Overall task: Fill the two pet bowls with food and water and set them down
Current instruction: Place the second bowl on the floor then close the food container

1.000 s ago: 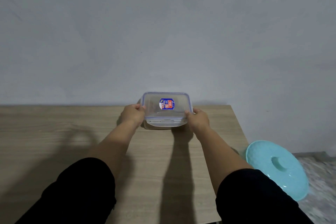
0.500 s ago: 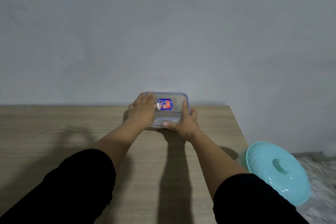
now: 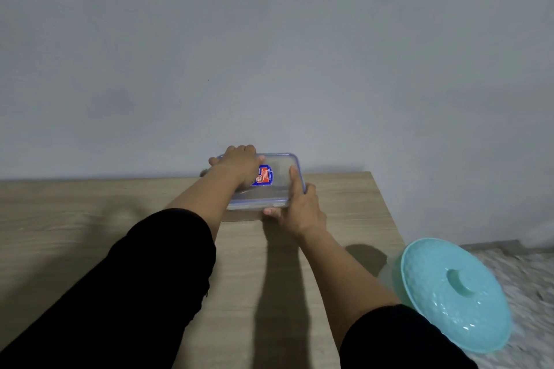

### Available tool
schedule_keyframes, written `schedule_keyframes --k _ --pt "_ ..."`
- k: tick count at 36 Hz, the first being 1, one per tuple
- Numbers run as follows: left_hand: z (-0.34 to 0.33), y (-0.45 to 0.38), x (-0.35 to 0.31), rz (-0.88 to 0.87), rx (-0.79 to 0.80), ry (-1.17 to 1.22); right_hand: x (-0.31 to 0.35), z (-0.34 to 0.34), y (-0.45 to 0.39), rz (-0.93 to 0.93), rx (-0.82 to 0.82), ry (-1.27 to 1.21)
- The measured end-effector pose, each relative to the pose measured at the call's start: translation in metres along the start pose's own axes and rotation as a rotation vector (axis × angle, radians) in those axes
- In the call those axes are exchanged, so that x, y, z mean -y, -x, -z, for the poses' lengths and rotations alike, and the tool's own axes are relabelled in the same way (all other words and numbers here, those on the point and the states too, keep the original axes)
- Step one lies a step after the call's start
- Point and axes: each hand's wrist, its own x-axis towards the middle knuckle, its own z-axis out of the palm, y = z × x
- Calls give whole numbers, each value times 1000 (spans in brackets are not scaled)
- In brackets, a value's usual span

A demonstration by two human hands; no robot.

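Wood-grain table (image 3: 90,219) fills the near ground, its right edge dropping to a pale speckled floor, and two black sleeves (image 3: 144,293) reach forward across it. Nearest on the right, below the table's edge, a turquoise round lid (image 3: 455,293) with a centre knob rests on a container that is mostly hidden. Farther out, toward the table's back edge by the grey wall (image 3: 269,39), sits a clear lidded food box (image 3: 278,180) with a blue rim. The right hand (image 3: 299,207) grasps its near right corner, thumb under the front latch and a finger along the lid's side; the left hand (image 3: 239,165) lies spread over the lid's left part, pressing or gripping it. My judgement is that the lid is being worked open, so the task is at its very start: no pet bowls are in view, nothing is filled, nothing set down. A blue and red sticker (image 3: 265,175) is on the lid; its writing is too small to read
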Motion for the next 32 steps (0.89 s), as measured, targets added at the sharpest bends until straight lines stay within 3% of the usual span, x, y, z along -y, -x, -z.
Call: schedule_keyframes --k 6,10,14,18,21,25,32 --pt "-3 -2 10 -1 -43 145 0 2 1 4 24 54" --pt "-21 9 18 -3 -254 374 -1 2 0 15 19 18" --pt "-45 33 26 185 -527 663 -2 0 0 16 28 -122" --pt "-66 54 27 487 -439 1016 -2 1 3 9 53 -255" --pt "-75 63 32 415 -397 1071 -4 -5 7 -2 -13 -404" --pt "-77 76 39 341 -348 1147 -14 -17 17 -173 -18 -775" --pt "-86 107 42 324 -344 1262 -15 -9 50 -191 94 -987"
